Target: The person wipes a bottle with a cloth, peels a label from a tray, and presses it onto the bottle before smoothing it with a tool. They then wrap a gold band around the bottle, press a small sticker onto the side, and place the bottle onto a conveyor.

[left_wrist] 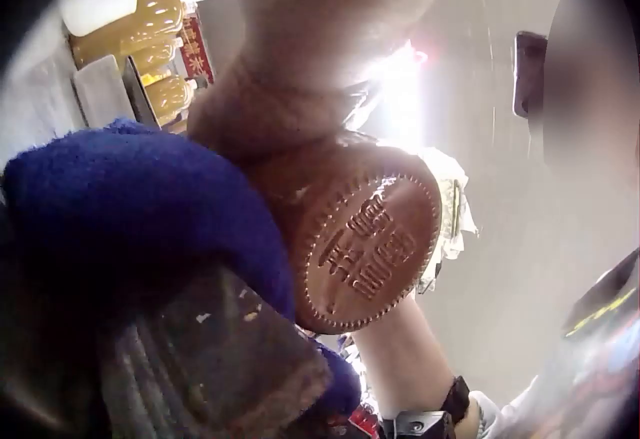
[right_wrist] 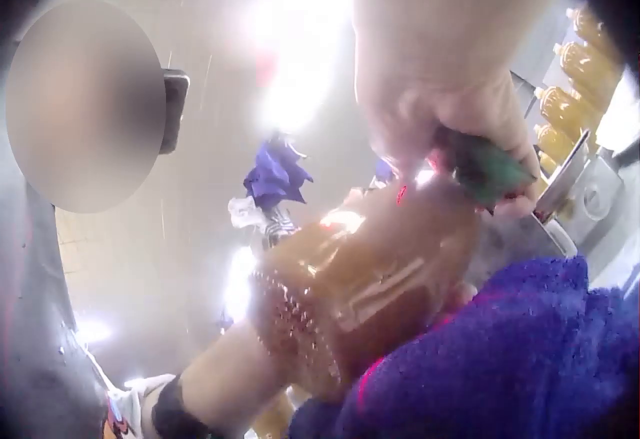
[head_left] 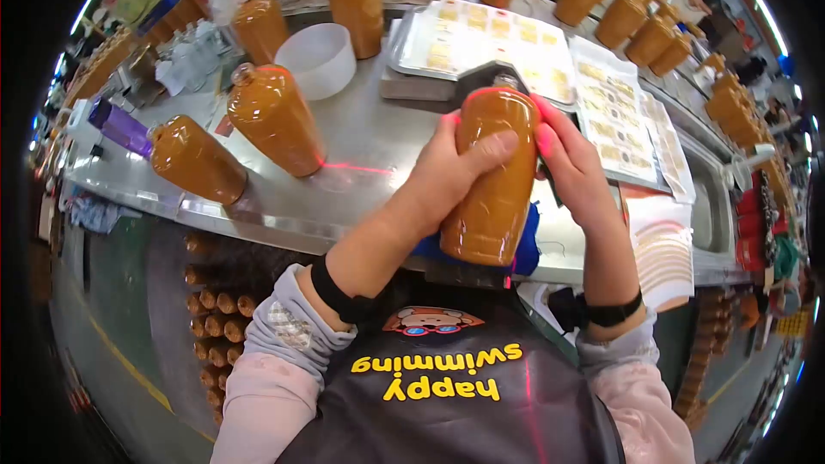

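An amber-brown bottle (head_left: pixel 494 185) is held tilted over the bench's front edge, neck pointing away from the body. The left hand (head_left: pixel 455 163) grips its side, thumb across the front. At the shoulder, the right hand (head_left: pixel 569 155) has curled fingers touching the bottle; in the right wrist view that hand (right_wrist: pixel 450 119) pinches a dark green item (right_wrist: pixel 485 167) against the bottle (right_wrist: pixel 370 259). Embossed lettering covers the bottle's base (left_wrist: pixel 370 249) in the left wrist view. Blue cloth (left_wrist: pixel 150 209) lies beneath and beside the bottle. Red light falls on the shoulder and fingers.
Two similar bottles (head_left: pixel 275 120) stand at left, near a purple-capped item (head_left: pixel 120 127) and a white round tub (head_left: pixel 316 62). Sheets of gold labels (head_left: pixel 612 112) and a tray (head_left: pixel 481 39) lie behind the hands. More bottles line the back. A sink (head_left: pixel 711 206) is at right.
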A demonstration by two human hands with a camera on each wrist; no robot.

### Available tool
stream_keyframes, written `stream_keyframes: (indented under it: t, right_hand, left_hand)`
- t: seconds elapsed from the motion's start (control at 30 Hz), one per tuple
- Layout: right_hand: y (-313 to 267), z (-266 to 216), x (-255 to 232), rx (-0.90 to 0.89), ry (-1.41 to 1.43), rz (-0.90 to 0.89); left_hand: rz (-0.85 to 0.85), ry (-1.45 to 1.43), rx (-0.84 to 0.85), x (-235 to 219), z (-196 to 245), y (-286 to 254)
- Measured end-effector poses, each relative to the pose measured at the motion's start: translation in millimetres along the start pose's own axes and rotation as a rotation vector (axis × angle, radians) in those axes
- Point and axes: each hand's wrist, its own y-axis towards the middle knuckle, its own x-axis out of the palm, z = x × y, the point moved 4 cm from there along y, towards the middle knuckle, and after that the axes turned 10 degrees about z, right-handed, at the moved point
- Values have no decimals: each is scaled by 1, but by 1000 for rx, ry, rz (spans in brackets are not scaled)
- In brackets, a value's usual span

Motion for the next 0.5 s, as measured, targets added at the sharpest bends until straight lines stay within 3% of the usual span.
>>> stream_keyframes:
  t: [0.07, 0.13, 0.27, 0.33, 0.5]
  right_hand:
    - [0, -13, -9, 82, 81, -109]
    - [10, -31, -11, -3, 238, -104]
    - [42, -72, -3, -70, 187, -253]
    - [48, -100, 7, -193, 191, -331]
    - [67, -133, 40, -242, 180, -503]
  left_hand:
    - [103, 58, 82, -6, 10, -11]
    - [174, 189, 256, -12, 23, -19]
    - [186, 639, 624, -12, 50, -42]
    - [241, 801, 717, -18, 58, -53]
    - [316, 853, 777, -39, 82, -67]
